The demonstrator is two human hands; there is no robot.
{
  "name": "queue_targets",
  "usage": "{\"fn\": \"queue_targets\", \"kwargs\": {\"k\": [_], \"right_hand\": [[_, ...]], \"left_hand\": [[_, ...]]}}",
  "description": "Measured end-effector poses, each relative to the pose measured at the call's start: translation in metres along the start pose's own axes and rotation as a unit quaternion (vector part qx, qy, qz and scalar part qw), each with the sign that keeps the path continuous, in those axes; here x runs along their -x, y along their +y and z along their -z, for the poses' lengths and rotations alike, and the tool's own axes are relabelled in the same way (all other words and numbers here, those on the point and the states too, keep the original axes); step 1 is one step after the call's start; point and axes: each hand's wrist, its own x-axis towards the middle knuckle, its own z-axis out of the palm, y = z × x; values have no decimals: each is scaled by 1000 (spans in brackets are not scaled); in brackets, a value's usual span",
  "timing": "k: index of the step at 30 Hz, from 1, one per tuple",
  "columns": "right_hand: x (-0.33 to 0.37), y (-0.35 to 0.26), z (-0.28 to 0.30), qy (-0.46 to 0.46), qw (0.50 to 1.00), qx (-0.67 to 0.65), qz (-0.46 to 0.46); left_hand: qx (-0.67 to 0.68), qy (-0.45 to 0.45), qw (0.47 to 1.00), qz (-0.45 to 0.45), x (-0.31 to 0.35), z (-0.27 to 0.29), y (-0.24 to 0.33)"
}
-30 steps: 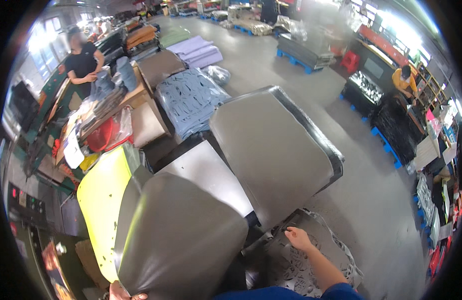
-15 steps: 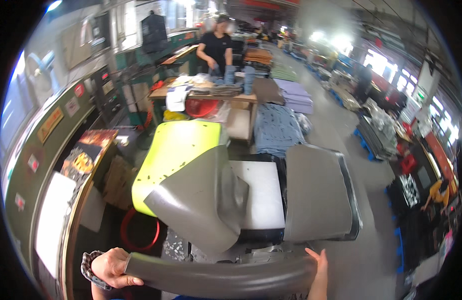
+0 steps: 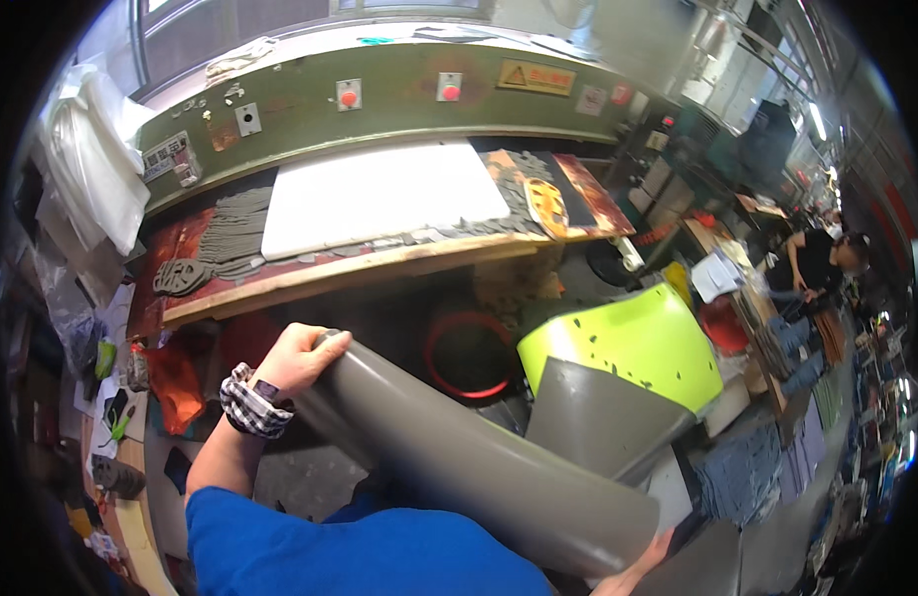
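A large grey-brown flexible sheet (image 3: 469, 437) hangs curved in front of my body, held at its two ends. My left hand (image 3: 298, 360), with a checked band (image 3: 255, 405) at the wrist, is closed on the sheet's upper left end. At the lower right end, my right hand (image 3: 646, 568) grips the sheet's edge, its fingers partly hidden. Beyond the sheet stands a green machine (image 3: 399, 109) with a white board (image 3: 380, 194) on its bed. A yellow ring-shaped piece (image 3: 546, 207) lies right of the board, and grey cut strips (image 3: 238, 230) lie to its left.
Right of me, a bright yellow-green sheet (image 3: 628, 338) lies under another grey sheet (image 3: 603, 417). A red-rimmed bin (image 3: 469, 389) sits below the bed's wooden edge (image 3: 360, 273). Blue stacked sheets (image 3: 742, 472) and a co-worker (image 3: 812, 263) are at the far right. Clear plastic (image 3: 96, 159) hangs left.
My view has swung left to face the green machine. Both hands have carried the grey-brown sheet round with me, and it now slants down to the right.
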Motion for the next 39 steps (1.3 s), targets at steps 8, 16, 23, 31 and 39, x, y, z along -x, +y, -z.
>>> {"fn": "queue_targets", "kwargs": {"k": [8, 16, 23, 31, 39], "right_hand": [[-148, -46, -319, -496, 810, -22, 313], [-220, 72, -403, -339, 912, 108, 206], [-278, 150, -377, -352, 844, 382, -137], [-360, 165, -459, -405, 831, 376, -61], [-505, 216, -697, -279, 843, 430, 164]], "left_hand": [[194, 261, 926, -193, -10, 170, -67], [-36, 288, 943, 164, 40, 178, -133], [-21, 108, 949, 296, 77, 128, -233], [171, 318, 914, 183, 31, 75, -176], [85, 557, 817, 124, -217, 203, -164]]}}
